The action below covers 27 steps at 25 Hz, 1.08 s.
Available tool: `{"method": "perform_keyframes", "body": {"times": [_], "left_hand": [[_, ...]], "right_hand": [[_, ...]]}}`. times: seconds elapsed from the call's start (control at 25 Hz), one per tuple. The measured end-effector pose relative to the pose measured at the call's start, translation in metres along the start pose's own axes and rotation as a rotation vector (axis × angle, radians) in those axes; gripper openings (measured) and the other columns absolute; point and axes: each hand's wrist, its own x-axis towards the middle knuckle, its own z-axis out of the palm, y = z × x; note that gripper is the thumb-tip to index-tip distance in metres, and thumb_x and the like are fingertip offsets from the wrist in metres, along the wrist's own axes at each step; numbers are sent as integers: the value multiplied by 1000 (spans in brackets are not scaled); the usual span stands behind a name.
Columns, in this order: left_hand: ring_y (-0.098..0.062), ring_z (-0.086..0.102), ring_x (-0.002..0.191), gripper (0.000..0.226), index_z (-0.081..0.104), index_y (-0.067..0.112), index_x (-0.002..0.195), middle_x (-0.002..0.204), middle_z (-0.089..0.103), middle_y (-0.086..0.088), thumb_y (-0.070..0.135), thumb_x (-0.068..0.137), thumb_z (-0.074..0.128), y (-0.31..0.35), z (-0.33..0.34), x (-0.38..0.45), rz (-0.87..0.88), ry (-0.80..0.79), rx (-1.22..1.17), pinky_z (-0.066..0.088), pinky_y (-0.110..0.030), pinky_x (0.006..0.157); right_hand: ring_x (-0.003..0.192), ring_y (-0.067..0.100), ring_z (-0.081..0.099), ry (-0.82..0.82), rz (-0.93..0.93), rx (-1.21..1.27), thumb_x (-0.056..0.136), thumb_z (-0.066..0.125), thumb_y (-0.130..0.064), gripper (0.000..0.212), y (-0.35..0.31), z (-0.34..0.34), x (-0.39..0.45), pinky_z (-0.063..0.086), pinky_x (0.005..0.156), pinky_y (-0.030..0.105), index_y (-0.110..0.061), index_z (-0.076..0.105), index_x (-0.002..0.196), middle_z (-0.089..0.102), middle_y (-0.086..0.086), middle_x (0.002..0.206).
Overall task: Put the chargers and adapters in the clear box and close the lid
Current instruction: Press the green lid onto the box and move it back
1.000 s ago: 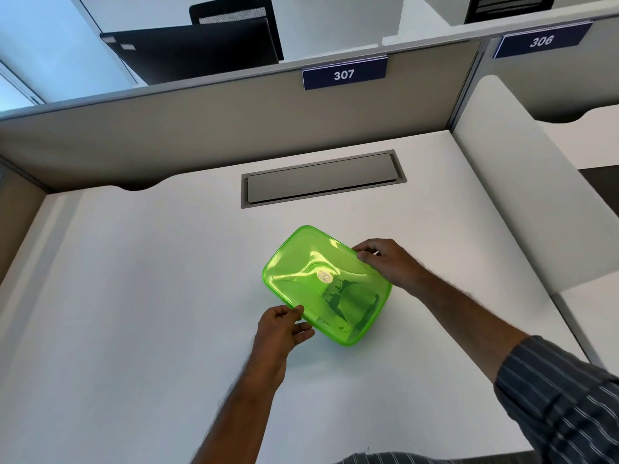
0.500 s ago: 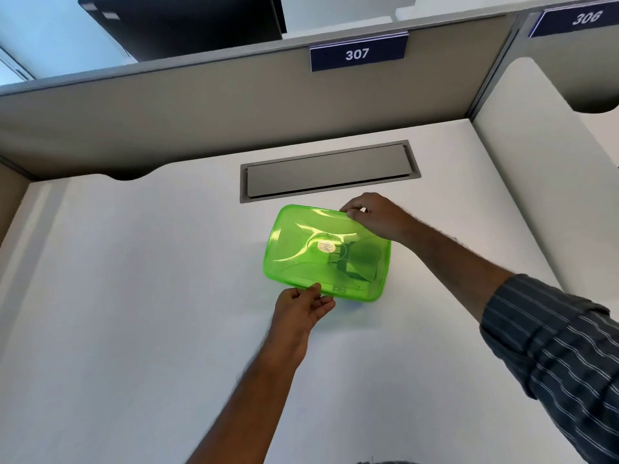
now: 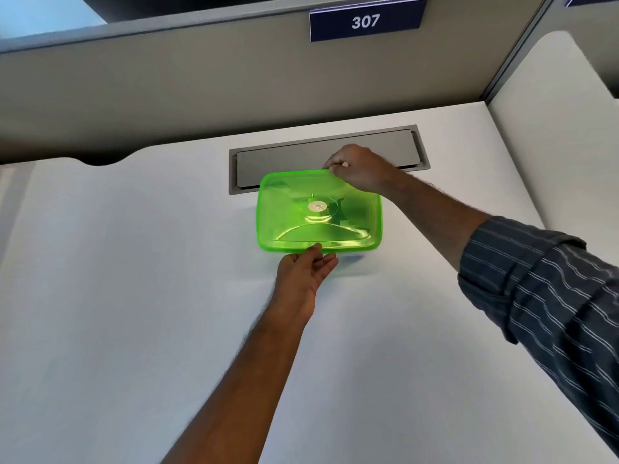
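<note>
Box point(image 3: 320, 212) held by both hands below "307" sign point(image 3: 366, 20).

A white desk point(image 3: 134, 296) carries the green-lidded box point(image 3: 318, 212).

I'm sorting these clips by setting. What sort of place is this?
Most likely an open-plan office cubicle: a white desk enclosed by grey partition panels, a numbered "307" plate on the partition, and a cable hatch set into the desk.

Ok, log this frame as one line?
stage: closing | lid: green, on box | left hand: near edge | right hand: far corner | desk: no chargers showing
</note>
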Motion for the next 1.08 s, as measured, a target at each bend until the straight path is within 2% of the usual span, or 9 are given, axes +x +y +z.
{"method": "perform_keyframes", "body": {"times": [0.16, 0.6, 0.84, 1.0, 1.08], "left_hand": [[-22, 77, 69, 8, 64, 0, 92, 63, 72, -6, -2, 99, 60, 3, 7, 12, -3, 8, -24, 66, -32, 71], [-22, 79, 71, 3, 63, -2, 98, 62, 74, -6, -2, 99, 60, 17, 15, 31, -25, -10, -66, 66, -32, 69], [-25, 80, 81, 5, 62, -1, 99, 73, 78, -10, 1, 101, 58, 14, 16, 30, -41, -48, -107, 67, -35, 78], [-28, 80, 79, 11, 60, -3, 95, 72, 76, -14, 0, 103, 54, 16, 19, 29, -65, -51, -128, 67, -36, 77], [-29, 80, 79, 11, 60, -4, 94, 79, 71, -18, 0, 103, 54, 17, 20, 28, -68, -38, -129, 67, -36, 76]], "right_hand": [[124, 24, 59, -18, 33, -8, 100, 54, -23, 29, -2, -2, 14, 46, 107, 43, -19, 74, 120, 68, 1, 131], [133, 26, 52, 44, 63, 49, 99, 51, -17, 32, -3, 1, 23, 38, 114, 49, -21, 68, 127, 62, 2, 140], [133, 21, 53, 53, 44, 57, 99, 51, -12, 36, -6, 0, 20, 36, 116, 44, -16, 65, 132, 61, 2, 141], [134, 19, 51, 184, -33, 96, 97, 52, -8, 38, -16, 4, 7, 30, 120, 43, -12, 60, 134, 60, 2, 141], [133, 19, 50, 256, -61, 107, 95, 54, -8, 37, -22, 10, -2, 28, 120, 44, -12, 59, 132, 60, 1, 139]]}}
